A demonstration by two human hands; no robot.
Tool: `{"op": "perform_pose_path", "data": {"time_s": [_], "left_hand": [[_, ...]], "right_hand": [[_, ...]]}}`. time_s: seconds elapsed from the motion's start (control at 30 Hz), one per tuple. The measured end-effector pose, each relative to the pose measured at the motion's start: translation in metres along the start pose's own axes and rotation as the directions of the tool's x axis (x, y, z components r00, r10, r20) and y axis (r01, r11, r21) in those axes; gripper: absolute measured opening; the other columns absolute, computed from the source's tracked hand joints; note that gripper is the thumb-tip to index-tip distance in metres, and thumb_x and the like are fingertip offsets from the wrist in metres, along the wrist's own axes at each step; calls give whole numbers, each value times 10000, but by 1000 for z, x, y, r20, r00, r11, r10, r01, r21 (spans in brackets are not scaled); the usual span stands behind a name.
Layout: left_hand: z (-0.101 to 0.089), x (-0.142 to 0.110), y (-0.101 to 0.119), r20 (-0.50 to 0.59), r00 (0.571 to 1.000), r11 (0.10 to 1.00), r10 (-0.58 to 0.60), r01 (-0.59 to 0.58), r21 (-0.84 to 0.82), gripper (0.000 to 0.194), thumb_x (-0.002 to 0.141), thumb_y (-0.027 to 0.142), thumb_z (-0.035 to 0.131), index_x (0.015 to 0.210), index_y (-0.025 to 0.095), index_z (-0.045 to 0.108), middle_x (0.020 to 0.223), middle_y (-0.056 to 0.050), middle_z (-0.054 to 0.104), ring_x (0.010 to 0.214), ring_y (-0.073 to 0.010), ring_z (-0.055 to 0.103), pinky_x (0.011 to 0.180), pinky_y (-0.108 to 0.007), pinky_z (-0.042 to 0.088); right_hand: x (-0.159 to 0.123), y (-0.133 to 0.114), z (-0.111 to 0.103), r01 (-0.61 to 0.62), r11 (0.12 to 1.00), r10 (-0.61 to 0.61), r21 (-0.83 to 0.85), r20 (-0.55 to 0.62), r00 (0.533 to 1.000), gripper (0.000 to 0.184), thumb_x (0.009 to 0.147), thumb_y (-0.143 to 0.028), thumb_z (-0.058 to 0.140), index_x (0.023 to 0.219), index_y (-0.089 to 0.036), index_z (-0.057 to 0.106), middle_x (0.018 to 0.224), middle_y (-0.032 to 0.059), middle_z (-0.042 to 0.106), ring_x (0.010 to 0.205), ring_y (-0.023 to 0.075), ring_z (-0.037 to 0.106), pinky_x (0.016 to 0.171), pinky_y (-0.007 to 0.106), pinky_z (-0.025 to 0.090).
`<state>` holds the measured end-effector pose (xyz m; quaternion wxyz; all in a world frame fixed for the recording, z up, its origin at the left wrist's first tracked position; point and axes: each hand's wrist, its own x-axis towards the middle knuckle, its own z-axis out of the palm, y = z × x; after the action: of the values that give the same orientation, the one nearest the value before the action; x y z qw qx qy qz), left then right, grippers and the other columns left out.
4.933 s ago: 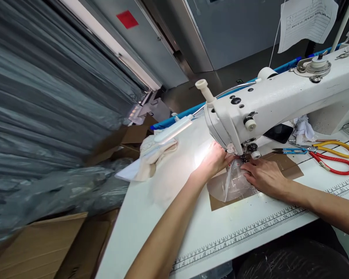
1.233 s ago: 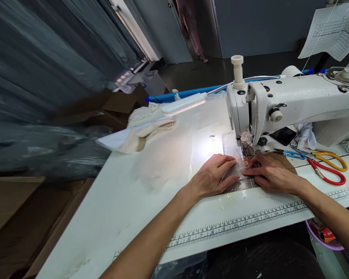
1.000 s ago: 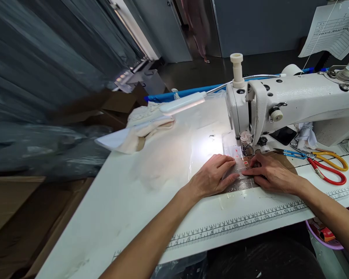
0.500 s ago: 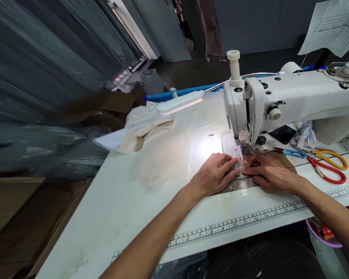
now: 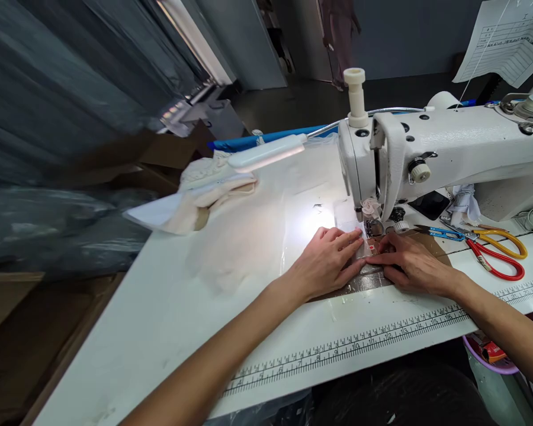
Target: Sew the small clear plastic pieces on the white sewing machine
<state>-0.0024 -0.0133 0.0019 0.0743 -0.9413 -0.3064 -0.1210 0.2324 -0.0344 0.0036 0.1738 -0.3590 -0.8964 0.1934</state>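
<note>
My left hand (image 5: 331,260) lies palm down with its fingers flat on a sheer white piece of fabric (image 5: 346,216), just in front of the sewing machine's presser foot (image 5: 373,228). Across from it, my right hand (image 5: 406,263) presses the near side of the work with its index finger stretched out and its thumb apart. The fingertips of both hands nearly meet. Beneath them is a brownish, tape-covered plate (image 5: 366,285) with a small red mark. Most of the fabric under my fingers is hidden. The white sewing machine (image 5: 462,142) stands over the work.
To the right lie red-handled scissors (image 5: 500,266), yellow-handled scissors (image 5: 504,241) and blue thread snips (image 5: 442,232). A lamp (image 5: 269,152) lights the table (image 5: 160,331). Folded cream cloth (image 5: 195,207) lies at left. Printed ruler tape (image 5: 337,355) runs along the front edge. A person (image 5: 337,35) stands beyond.
The view has shifted slightly. My hands keep almost the same place by the presser foot, and the fabric's far end reaches a little farther back. The person beyond has moved.
</note>
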Motion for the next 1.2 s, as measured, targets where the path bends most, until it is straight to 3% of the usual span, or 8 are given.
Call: {"op": "perform_pose_path", "data": {"time_s": [0.1, 0.2, 0.43, 0.77, 1.2], "left_hand": [[-4, 10, -9, 97, 995, 1000, 24, -23, -14, 437, 1006, 440, 371, 1206, 152, 631, 1295, -115, 635, 960, -270, 582, 775, -416, 446], [-4, 17, -16, 124, 992, 999, 3, 3, -42, 448, 998, 442, 385, 1225, 140, 626, 1203, -129, 673, 985, -270, 581, 819, -421, 442], [11, 12, -14, 64, 991, 979, -114, 123, -163, 442, 1019, 411, 328, 1240, 149, 606, 1167, -120, 682, 1041, -273, 566, 862, -446, 435], [14, 9, -14, 20, 990, 960, -142, 143, -240, 378, 977, 403, 434, 1218, 157, 589, 1201, -109, 673, 1075, -272, 568, 876, -448, 436], [15, 7, -13, -29, 995, 976, -90, 83, -201, 393, 985, 391, 389, 1200, 150, 614, 1167, -135, 682, 1044, -287, 578, 863, -462, 435]], "right_hand": [[3, 1, 2, -74, 997, 73, -17, -17, 997, 380, 904, -164, 483, 1187, -264, 715, 1058, 99, 591, 901, 195, 594, 845, 364, 510], [5, 3, 4, -143, 989, 143, -26, -29, 989, 385, 906, -181, 484, 1212, -271, 700, 1073, 101, 591, 863, 187, 613, 820, 360, 525], [5, 7, 10, -127, 991, 125, -33, -61, 990, 404, 894, -157, 489, 1218, -285, 695, 1034, 81, 611, 852, 189, 611, 794, 358, 532], [3, 6, 9, -129, 992, 129, 10, -66, 989, 390, 902, -166, 477, 1199, -270, 708, 1047, 85, 621, 923, 200, 625, 840, 385, 547], [3, 7, 10, -88, 995, 92, 52, -98, 991, 374, 912, -174, 478, 1188, -259, 716, 1069, 96, 624, 956, 210, 614, 859, 398, 542]]}}
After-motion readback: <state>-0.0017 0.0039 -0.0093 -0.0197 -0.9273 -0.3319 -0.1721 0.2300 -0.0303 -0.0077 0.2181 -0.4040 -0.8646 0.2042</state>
